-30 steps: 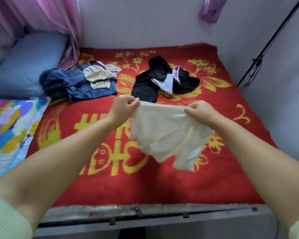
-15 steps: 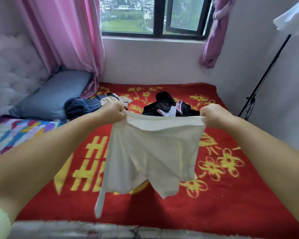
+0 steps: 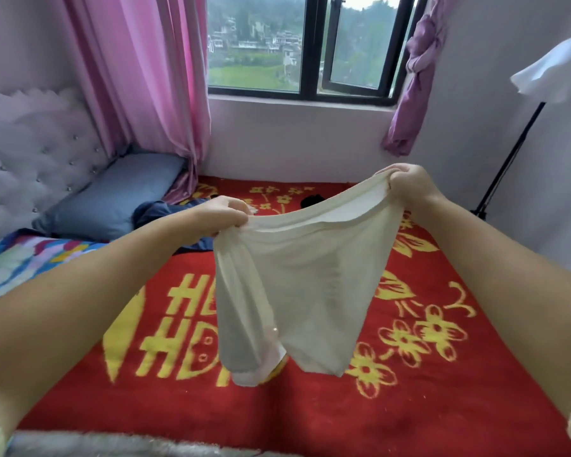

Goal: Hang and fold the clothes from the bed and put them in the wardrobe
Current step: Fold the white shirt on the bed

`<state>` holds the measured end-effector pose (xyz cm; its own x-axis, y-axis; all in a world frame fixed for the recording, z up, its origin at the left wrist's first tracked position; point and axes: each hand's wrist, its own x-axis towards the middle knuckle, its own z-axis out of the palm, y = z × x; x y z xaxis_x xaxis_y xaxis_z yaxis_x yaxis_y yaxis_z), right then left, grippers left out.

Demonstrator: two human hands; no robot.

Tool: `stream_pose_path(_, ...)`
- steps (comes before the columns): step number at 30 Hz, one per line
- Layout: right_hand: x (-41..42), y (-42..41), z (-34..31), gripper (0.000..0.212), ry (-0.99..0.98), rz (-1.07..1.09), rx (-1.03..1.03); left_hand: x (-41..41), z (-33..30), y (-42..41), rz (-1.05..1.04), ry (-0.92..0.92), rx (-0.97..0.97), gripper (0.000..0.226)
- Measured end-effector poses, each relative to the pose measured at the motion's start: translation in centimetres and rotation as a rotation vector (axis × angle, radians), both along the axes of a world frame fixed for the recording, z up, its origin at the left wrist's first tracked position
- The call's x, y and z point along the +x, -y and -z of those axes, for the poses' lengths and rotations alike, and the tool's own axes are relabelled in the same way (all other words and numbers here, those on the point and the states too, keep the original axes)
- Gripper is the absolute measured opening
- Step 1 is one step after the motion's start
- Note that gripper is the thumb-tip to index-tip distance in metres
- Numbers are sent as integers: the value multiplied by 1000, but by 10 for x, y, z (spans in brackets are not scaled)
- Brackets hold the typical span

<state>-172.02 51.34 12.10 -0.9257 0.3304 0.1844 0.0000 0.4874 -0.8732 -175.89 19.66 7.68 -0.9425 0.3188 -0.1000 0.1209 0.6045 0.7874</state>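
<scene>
I hold a cream-white garment [image 3: 297,285] up in the air over the bed [image 3: 409,407]. My left hand [image 3: 221,214] grips its upper left corner. My right hand [image 3: 406,183] grips the upper right corner, a bit higher. The cloth hangs down between them, its lower end just above the red blanket. Behind it lie a dark blue garment [image 3: 159,209] and a black garment [image 3: 312,201], both mostly hidden by my arm and the held cloth.
A blue pillow [image 3: 112,196] and a colourful quilt [image 3: 17,258] lie at the left by the padded headboard [image 3: 30,153]. Pink curtains [image 3: 145,77] frame the window [image 3: 304,44]. A black stand [image 3: 508,159] with white cloth [image 3: 554,70] stands at the right wall.
Both hands have lifted the garment higher and spread it wider, the right hand rising above the left. The view has tilted up, showing the window.
</scene>
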Motion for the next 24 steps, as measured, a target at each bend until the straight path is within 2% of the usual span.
stream_pose_path(2,0,7,-10,39,-37,-5,86,-4,4,-1,42,-47,-155,22)
stream_pose_path(5,1,12,-21,33,-78,-20,238,-11,6,-3,-39,-165,-327,15)
stream_pose_path(12,9,5,-10,27,74,-70,559,-22,6,9,-227,-314,-275,28)
stream_pose_path(14,6,4,-5,28,137,10,729,-17,0,8,-165,-143,-147,24)
stream_pose_path(16,3,2,-4,35,176,93,806,-7,-3,5,69,208,-69,20)
stream_pose_path(18,0,3,-7,36,136,95,690,8,-4,-1,333,469,-97,12)
stream_pose_path(20,-3,9,-13,33,61,-53,330,20,-9,-14,506,526,-146,17)
stream_pose_path(22,-1,25,-20,29,86,-334,-106,21,-14,-31,454,408,-74,25)
stream_pose_path(24,2,39,-27,26,153,-551,-343,12,-18,-48,256,146,2,34)
